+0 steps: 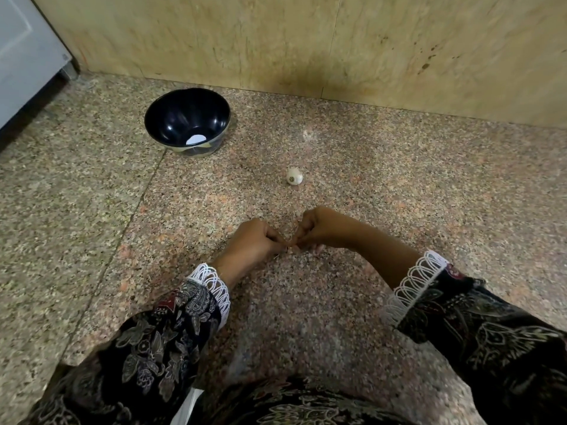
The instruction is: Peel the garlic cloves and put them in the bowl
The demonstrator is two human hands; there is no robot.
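My left hand (253, 242) and my right hand (322, 228) meet low over the speckled granite counter (399, 185), fingers curled inward. Both pinch a small garlic clove (290, 249) between their fingertips; only a pale sliver of it shows. A white garlic bulb (295, 176) lies on the counter beyond my hands, its root end facing me. Farther back on the left stands the dark bowl (171, 118), with a bright white patch on its bottom; I cannot tell whether that is a clove or a reflection.
A beige stone wall (306, 41) rises along the back of the counter. A grey appliance or cabinet side (21, 53) stands at the far left. A counter seam runs diagonally on the left.
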